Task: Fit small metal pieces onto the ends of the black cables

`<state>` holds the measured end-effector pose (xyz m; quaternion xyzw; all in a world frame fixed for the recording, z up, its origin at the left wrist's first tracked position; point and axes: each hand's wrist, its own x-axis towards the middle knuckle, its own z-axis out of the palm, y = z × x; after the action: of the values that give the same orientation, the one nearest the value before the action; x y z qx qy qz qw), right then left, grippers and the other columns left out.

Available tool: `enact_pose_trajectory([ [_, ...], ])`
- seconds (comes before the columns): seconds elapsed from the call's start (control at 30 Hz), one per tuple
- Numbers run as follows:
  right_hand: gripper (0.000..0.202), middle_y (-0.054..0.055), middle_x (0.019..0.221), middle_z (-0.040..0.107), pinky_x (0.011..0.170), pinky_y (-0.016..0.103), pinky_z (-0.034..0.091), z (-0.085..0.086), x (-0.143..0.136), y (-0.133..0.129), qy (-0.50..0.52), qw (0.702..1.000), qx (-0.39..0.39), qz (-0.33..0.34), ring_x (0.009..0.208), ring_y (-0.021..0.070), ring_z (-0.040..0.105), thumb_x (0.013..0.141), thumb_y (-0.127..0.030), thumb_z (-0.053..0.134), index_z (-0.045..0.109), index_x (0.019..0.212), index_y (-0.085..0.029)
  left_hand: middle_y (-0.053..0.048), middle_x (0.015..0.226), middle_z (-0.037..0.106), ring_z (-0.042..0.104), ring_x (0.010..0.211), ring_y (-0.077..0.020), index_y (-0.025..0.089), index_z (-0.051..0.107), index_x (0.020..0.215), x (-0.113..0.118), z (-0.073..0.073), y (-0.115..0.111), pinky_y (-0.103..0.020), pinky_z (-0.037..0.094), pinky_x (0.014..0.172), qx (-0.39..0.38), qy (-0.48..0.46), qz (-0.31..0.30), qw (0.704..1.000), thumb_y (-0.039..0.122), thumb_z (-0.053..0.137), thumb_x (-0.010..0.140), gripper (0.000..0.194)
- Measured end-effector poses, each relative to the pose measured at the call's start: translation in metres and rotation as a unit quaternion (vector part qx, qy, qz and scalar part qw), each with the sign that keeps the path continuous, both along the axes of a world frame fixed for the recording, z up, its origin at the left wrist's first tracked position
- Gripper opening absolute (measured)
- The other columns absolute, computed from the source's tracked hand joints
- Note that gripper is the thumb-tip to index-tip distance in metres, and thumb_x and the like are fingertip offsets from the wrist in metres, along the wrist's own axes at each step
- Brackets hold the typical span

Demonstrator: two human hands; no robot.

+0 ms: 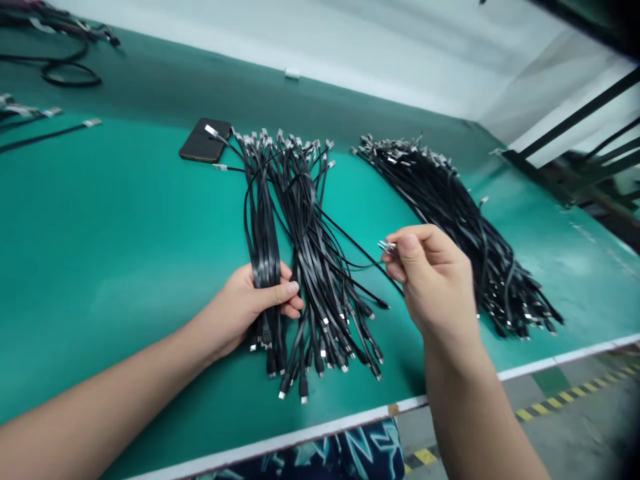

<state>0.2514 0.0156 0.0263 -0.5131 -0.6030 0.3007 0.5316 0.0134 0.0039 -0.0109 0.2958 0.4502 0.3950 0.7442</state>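
Note:
My left hand [265, 293] is closed round a bundle of flat black cables [265, 233], its thumb lying across the front. Silver plugs top the bundle, and small black-bodied connectors hang below my fingers. Right beside it lies a looser pile of black cables [305, 227], with some strands crossing toward the bundle. Over the pile's right side, my right hand [430, 273] pinches silver cable plugs [386, 247] between thumb and fingers. A thin black cable runs left from this pinch toward the pile. How many plugs it holds is unclear.
A larger heap of black cables [460, 213] lies to the right on the green table [125, 253]. A dark phone-like slab [206, 141] rests behind the bundle. More cables [70, 70] are at the far left. The white front edge [350, 423] runs along the near side.

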Motion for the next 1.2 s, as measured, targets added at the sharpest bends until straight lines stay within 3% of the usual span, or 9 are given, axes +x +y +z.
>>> enact_pose_trajectory([
  [0.2, 0.027, 0.001, 0.071, 0.067, 0.053, 0.020, 0.057, 0.028, 0.052, -0.077, -0.051, 0.989, -0.139, -0.017, 0.059, 0.0138, 0.068, 0.090, -0.051, 0.073, 0.067, 0.090, -0.024, -0.001, 0.062, 0.076, 0.070, 0.053, -0.0116, 0.019, 0.060, 0.087, 0.001, 0.001, 0.002, -0.016, 0.055, 0.052, 0.003, 0.024, 0.009, 1.000, 0.019, 0.085, 0.074, 0.028],
  [0.3, 0.031, 0.001, 0.066, 0.065, 0.047, 0.020, 0.055, 0.020, 0.067, -0.110, -0.111, 0.976, -0.186, -0.028, 0.054, 0.0144, 0.066, 0.096, -0.051, 0.063, 0.067, 0.083, -0.023, -0.001, 0.062, 0.076, 0.071, 0.054, -0.0120, 0.019, 0.061, 0.087, 0.001, 0.001, 0.002, -0.016, 0.056, 0.053, 0.003, 0.038, 0.013, 0.999, 0.017, 0.084, 0.075, 0.026],
  [0.4, 0.030, 0.000, 0.065, 0.066, 0.047, 0.023, 0.052, -0.003, 0.071, -0.127, -0.197, 0.963, -0.177, -0.039, 0.052, 0.0150, 0.064, 0.102, -0.043, 0.054, 0.067, 0.084, -0.023, -0.001, 0.063, 0.076, 0.071, 0.054, -0.0123, 0.019, 0.063, 0.086, 0.001, 0.002, 0.001, -0.016, 0.056, 0.053, 0.008, 0.053, 0.020, 0.998, 0.015, 0.083, 0.076, 0.023],
  [0.53, 0.023, 0.003, 0.068, 0.068, 0.055, 0.028, 0.049, -0.037, 0.066, -0.133, -0.242, 0.957, -0.144, -0.065, 0.059, 0.0192, 0.065, 0.100, -0.037, 0.055, 0.068, 0.087, -0.022, -0.001, 0.063, 0.076, 0.071, 0.054, -0.0122, 0.019, 0.064, 0.086, 0.002, 0.002, 0.001, -0.015, 0.057, 0.053, 0.006, 0.061, 0.021, 0.998, 0.013, 0.081, 0.077, 0.020],
  [0.63, 0.023, 0.002, 0.064, 0.066, 0.057, 0.030, 0.045, -0.049, 0.062, -0.131, -0.249, 0.957, -0.131, -0.066, 0.055, 0.0192, 0.060, 0.097, -0.036, 0.057, 0.068, 0.082, -0.023, -0.001, 0.064, 0.076, 0.072, 0.056, -0.0119, 0.019, 0.067, 0.088, 0.002, 0.003, 0.002, -0.015, 0.059, 0.055, 0.008, 0.059, 0.025, 0.998, 0.011, 0.080, 0.078, 0.018],
  [0.8, 0.027, 0.001, 0.063, 0.061, 0.057, 0.029, 0.043, -0.053, 0.063, -0.128, -0.209, 0.965, -0.120, -0.106, 0.057, 0.0193, 0.056, 0.099, -0.040, 0.056, 0.069, 0.082, -0.023, -0.002, 0.067, 0.077, 0.074, 0.057, -0.0122, 0.017, 0.071, 0.095, 0.002, 0.005, 0.003, -0.014, 0.061, 0.058, 0.008, 0.057, 0.021, 0.998, 0.009, 0.077, 0.081, 0.017],
  [0.97, 0.031, -0.003, 0.059, 0.052, 0.047, 0.026, 0.038, -0.057, 0.071, -0.124, -0.088, 0.984, -0.104, -0.118, 0.049, 0.0157, 0.050, 0.102, -0.049, 0.051, 0.062, 0.088, -0.024, -0.003, 0.071, 0.077, 0.079, 0.072, -0.0192, 0.015, 0.068, 0.082, 0.004, 0.003, 0.002, -0.024, 0.067, 0.070, 0.016, 0.023, 0.011, 1.000, 0.006, 0.078, 0.078, 0.014],
  [1.07, 0.024, -0.006, 0.061, 0.049, 0.046, 0.025, 0.036, -0.054, 0.068, -0.121, -0.006, 0.992, -0.095, -0.080, 0.046, 0.0130, 0.047, 0.102, -0.049, 0.055, 0.058, 0.096, -0.026, -0.003, 0.072, 0.076, 0.079, 0.076, -0.0198, 0.014, 0.067, 0.080, 0.004, 0.001, 0.000, -0.026, 0.068, 0.073, 0.026, 0.005, 0.003, 1.000, 0.008, 0.081, 0.076, 0.016],
  [1.2, 0.016, -0.001, 0.077, 0.060, 0.048, 0.026, 0.037, -0.044, 0.048, -0.109, 0.063, 0.993, -0.096, 0.002, 0.048, 0.0093, 0.044, 0.101, -0.040, 0.060, 0.061, 0.094, -0.026, -0.001, 0.071, 0.075, 0.079, 0.074, -0.0180, 0.015, 0.066, 0.081, 0.003, 0.000, -0.001, -0.024, 0.067, 0.071, 0.031, -0.012, 0.000, 0.999, 0.012, 0.085, 0.075, 0.020],
])
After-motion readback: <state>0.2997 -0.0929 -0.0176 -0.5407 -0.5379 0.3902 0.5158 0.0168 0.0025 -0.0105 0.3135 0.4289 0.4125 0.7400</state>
